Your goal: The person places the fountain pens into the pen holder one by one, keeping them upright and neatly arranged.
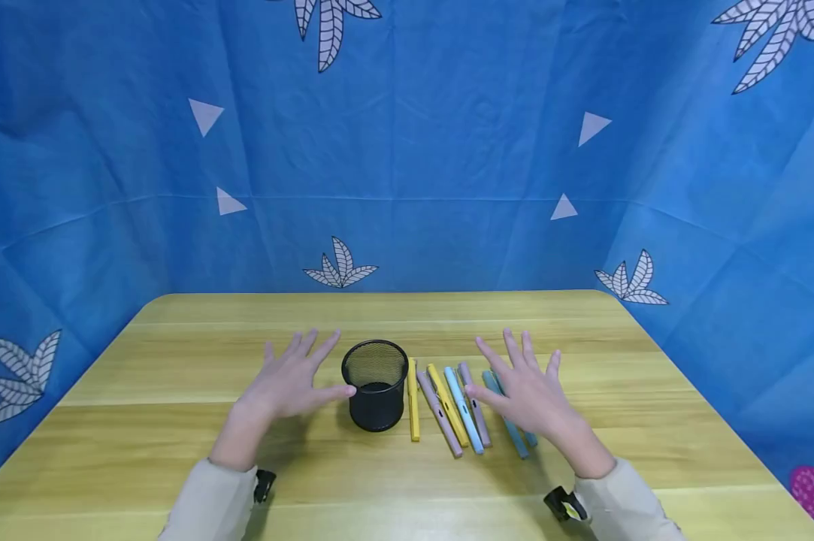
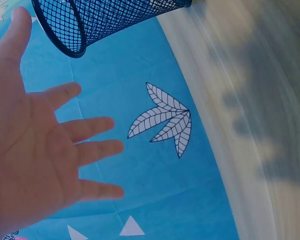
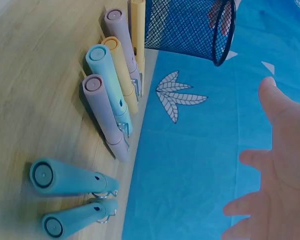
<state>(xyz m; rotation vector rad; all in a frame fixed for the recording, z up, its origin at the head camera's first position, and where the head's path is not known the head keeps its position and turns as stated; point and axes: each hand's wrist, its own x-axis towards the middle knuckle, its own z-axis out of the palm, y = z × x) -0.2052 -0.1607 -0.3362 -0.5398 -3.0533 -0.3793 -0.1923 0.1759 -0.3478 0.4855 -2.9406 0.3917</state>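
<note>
A black mesh pen cup (image 1: 376, 409) stands upright on the table, and through its mesh no pens show inside. My left hand (image 1: 292, 383) is spread with straight fingers at the cup's left, its thumb overlapping the cup's rim in the head view. Right of the cup lie several capped pens: two yellow pens (image 1: 413, 406), two purple pens (image 1: 440, 413), a light blue pen (image 1: 464, 409) and two teal pens (image 1: 515, 432). Spread above the teal pens, my right hand (image 1: 525, 387) holds nothing; its thumb overlaps a purple pen in the head view. In the left wrist view, the palm (image 2: 35, 145) is bare.
The wooden table (image 1: 298, 469) has rounded far corners. A blue cloth (image 1: 407, 150) with leaf and triangle prints hangs behind it and along both sides. A small dark device (image 1: 564, 505) is strapped at the right wrist, and another device (image 1: 264, 485) at the left.
</note>
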